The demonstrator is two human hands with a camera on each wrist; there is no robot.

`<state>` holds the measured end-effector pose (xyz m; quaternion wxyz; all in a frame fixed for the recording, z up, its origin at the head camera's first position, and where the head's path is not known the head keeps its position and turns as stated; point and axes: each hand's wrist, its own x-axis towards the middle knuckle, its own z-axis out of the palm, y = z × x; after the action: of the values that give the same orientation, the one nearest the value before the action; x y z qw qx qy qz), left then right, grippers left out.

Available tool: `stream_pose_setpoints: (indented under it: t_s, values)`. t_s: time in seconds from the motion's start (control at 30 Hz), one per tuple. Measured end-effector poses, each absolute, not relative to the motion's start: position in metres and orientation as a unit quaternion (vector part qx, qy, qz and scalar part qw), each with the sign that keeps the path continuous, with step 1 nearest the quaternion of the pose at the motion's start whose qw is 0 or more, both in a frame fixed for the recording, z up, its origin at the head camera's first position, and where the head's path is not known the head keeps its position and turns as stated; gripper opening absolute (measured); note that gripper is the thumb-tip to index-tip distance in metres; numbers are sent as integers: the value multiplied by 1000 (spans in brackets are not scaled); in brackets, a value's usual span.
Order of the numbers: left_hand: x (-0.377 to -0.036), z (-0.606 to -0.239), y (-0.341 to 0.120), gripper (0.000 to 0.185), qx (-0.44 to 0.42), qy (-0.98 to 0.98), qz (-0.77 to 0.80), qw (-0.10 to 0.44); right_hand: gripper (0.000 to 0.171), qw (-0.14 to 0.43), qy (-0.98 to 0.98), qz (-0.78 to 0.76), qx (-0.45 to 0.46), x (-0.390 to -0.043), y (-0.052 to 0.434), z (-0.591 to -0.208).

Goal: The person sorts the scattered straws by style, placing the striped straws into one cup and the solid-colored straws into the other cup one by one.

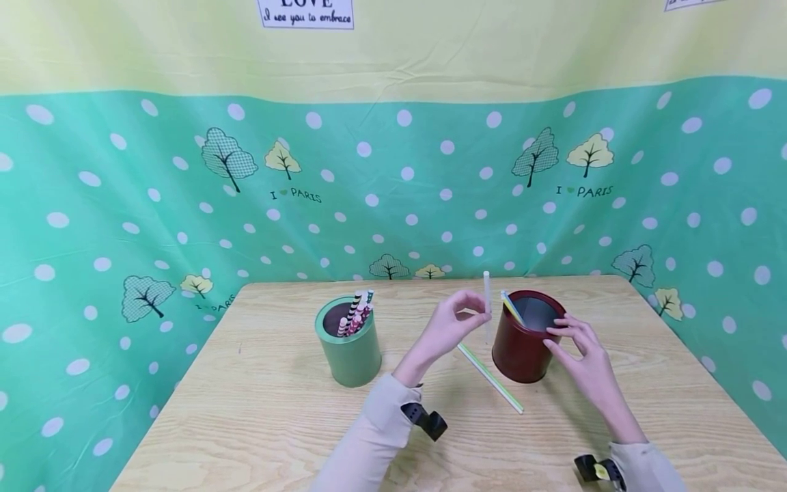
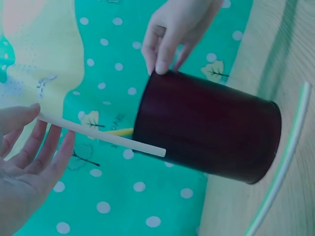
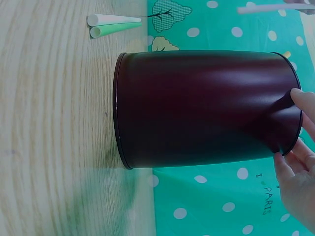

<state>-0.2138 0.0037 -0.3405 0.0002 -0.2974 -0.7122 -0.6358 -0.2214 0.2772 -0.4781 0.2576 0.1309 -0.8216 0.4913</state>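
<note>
Pinching a white straw (image 1: 487, 301) upright at centre frame, the left hand (image 1: 451, 326) stands just left of the dark red cup (image 1: 522, 352), whose rim the right hand (image 1: 581, 352) touches.

Wearing long, pale beige sleeves (image 1: 375, 430) reaching down to both wrists, leaving the left hand (image 1: 451, 324) and right hand (image 1: 584, 359) bare, without rings or gloves. Carrying a small black camera mount (image 1: 424, 418) strapped at the left cuff. Bearing a second black mount (image 1: 598, 470) with a yellow mark at the right cuff.
</note>
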Motion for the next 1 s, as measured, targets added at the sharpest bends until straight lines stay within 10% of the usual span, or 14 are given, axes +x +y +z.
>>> stream_pose_setpoints:
  t_s: [1.0]
  values:
    - [-231, -345, 29, 22, -281, -583, -759, 70, 28, 266, -822, 485, 135, -237, 291, -502]
